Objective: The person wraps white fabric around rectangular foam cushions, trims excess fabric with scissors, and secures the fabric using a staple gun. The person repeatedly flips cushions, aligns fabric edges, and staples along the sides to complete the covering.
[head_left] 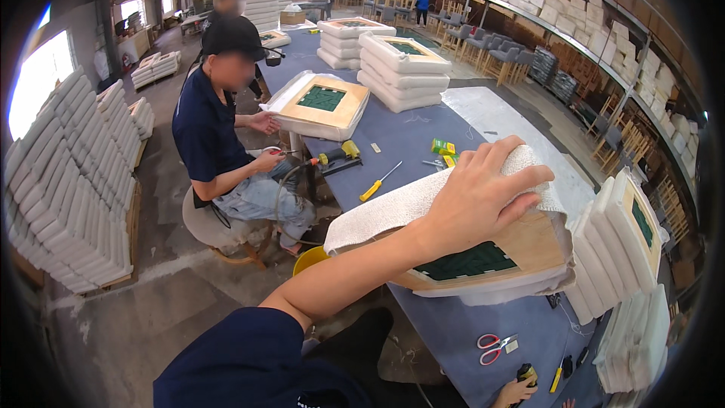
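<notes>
A chair seat cushion (483, 261) with a wooden frame, green webbing and white fabric (385, 208) pulled over it stands tilted on the blue-grey worktable (408, 140). My left hand (483, 196) grips its upper edge, fingers spread over the fabric. My right hand (513, 391) shows only partly at the bottom edge, closed around a black and yellow tool (527, 374). Red-handled scissors (495, 347) lie on the table just above that hand.
A seated person (226, 143) works at the table's left side by another seat frame (321, 102). A yellow screwdriver (377, 183), a staple gun (336, 156) and small boxes (443, 147) lie mid-table. Stacks of white cushions (400, 68) stand beyond, at right (619, 249) and on the floor (72, 189).
</notes>
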A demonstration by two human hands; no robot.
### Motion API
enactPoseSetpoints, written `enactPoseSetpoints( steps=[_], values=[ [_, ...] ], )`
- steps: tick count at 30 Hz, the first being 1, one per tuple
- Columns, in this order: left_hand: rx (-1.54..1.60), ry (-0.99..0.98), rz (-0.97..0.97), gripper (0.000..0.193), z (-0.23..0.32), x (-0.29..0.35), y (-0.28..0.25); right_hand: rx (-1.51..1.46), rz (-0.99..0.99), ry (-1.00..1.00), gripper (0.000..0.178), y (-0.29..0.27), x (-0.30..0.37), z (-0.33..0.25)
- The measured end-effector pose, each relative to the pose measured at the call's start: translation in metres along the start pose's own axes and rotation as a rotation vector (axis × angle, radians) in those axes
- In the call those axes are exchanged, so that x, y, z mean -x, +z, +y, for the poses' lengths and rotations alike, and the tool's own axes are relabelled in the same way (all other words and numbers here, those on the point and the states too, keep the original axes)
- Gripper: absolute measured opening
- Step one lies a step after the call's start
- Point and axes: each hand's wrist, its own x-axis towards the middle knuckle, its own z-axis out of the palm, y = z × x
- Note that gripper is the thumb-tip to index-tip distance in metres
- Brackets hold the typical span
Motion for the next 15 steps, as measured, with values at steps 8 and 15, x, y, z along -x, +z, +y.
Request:
enactPoseSetpoints(
  steps=[8,15],
  values=[
    [0.047,-0.007,-0.046,0.043,0.004,0.006,-0.014,-0.019,-0.186,-0.030,0.055,-0.034,-0.016,-0.002],
    [0.035,0.010,-0.037,0.049,0.016,0.004,0.002,-1.116,-0.362,-0.153,0.040,-0.156,-0.003,-0.011]
  ],
)
